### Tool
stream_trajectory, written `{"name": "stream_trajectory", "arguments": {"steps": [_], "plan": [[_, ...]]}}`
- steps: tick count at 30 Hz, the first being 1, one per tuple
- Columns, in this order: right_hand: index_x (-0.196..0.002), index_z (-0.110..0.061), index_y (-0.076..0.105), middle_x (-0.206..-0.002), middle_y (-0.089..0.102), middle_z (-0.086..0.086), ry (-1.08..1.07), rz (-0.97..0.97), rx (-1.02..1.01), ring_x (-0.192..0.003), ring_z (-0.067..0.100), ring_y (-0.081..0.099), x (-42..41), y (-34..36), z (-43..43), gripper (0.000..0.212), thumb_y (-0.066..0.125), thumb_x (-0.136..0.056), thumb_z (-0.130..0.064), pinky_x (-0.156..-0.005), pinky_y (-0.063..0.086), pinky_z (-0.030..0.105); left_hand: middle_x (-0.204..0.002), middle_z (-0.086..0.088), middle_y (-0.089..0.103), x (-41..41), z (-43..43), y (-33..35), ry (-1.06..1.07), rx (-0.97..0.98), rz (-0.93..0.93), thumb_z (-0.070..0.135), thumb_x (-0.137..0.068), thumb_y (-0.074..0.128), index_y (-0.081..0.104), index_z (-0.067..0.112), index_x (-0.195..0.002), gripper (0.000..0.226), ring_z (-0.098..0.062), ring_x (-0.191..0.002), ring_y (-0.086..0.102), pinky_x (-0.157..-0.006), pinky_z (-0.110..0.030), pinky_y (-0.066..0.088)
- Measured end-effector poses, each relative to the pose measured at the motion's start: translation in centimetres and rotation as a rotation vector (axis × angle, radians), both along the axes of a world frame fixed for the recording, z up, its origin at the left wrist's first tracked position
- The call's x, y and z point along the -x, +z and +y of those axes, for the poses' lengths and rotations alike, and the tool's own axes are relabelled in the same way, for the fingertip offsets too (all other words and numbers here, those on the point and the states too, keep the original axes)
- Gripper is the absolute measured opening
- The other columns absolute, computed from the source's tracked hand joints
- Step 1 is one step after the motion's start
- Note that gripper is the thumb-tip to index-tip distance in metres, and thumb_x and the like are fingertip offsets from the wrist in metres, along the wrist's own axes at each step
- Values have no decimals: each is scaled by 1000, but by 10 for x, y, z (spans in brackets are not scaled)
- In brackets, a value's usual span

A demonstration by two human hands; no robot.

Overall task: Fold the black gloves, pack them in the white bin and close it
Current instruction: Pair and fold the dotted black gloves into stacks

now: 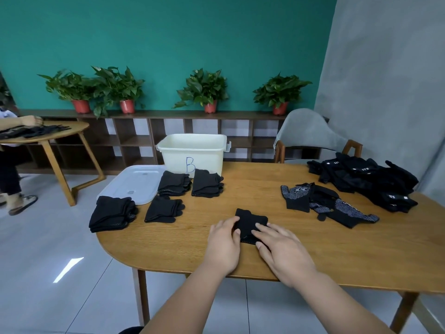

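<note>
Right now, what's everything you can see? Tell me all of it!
folding glove: one, black, table front, under hands
folded stacks: four, black, table left
loose gloves: pile, black, table right
bin: one, white, marked B, table back, open
lid: one, white, beside bin
table: one, wooden, centre
plants: four, green, red pots, shelf
chair: one, grey, behind table
round table: one, wooden, far left
hands: two, left hand, right hand, touching the folding glove

folded glove (250,221) partly covered, bystander (9,174) cropped
</note>
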State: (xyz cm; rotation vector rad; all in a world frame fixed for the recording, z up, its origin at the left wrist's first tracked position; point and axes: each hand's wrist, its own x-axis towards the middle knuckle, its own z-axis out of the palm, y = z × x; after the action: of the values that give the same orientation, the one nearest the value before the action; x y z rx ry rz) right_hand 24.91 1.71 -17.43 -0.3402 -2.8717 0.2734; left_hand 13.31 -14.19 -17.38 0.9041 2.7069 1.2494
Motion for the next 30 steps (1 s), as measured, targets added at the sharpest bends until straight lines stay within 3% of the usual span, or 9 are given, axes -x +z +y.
{"name": "stream_trajectory", "arguments": {"steps": [5,8,11,13,17,22,25,30], "plan": [[-154,-45,45,-164,31,-28,37,17,55,-156,5,20,19,-2,-26,46,32,-110,-53,-127,15,33,-136,13,63,16,-13,12,183,83,-22,29,-111,47,55,39,-145,37,-17,-131,54,-107,-38,34],[-153,-46,46,-164,32,-28,69,6,58,-155,5,20,29,-1,-36,50,26,-108,-56,-127,14,32,-125,6,69,34,-28,18,137,22,-131,22,-107,59,61,31,-140,34,-18,-121,64,-108,-34,47],[-151,-46,48,-162,34,-28,109,4,54,-155,5,19,41,3,-46,64,11,-101,-62,-127,15,34,-109,8,69,46,-42,30,112,85,-163,17,-100,69,65,26,-135,36,-14,-106,66,-95,-24,49],[-152,-47,46,-163,32,-29,142,6,53,-156,4,16,45,4,-50,54,18,-107,-57,-128,14,35,-101,7,70,52,-52,34,106,98,-191,14,-97,74,67,26,-131,37,-13,-97,67,-88,-24,50],[-158,-51,33,-170,14,-27,145,22,93,-158,6,10,41,5,-52,48,24,-112,-52,-129,13,36,-103,4,71,62,-74,39,147,21,-309,9,-94,77,70,27,-127,38,-15,-96,69,-90,-28,55],[-159,-52,28,-172,13,-21,97,4,101,-158,12,13,39,5,-52,49,21,-111,-53,-128,17,38,-108,0,70,67,-96,45,164,-28,-395,4,-96,75,73,29,-123,37,-12,-91,66,-71,-17,50],[-159,-51,30,-169,22,-21,75,-7,112,-156,10,16,39,6,-52,50,19,-110,-54,-126,24,41,-126,-2,67,67,-108,50,164,-5,-412,-2,-99,68,74,26,-126,39,-19,-106,65,-87,-23,51],[-158,-48,35,-164,33,-19,66,-6,106,-153,9,21,38,5,-52,51,19,-110,-54,-125,27,39,-134,-2,65,69,-128,47,153,14,-334,0,-104,60,71,19,-135,38,-16,-112,60,-92,-19,44]]}}
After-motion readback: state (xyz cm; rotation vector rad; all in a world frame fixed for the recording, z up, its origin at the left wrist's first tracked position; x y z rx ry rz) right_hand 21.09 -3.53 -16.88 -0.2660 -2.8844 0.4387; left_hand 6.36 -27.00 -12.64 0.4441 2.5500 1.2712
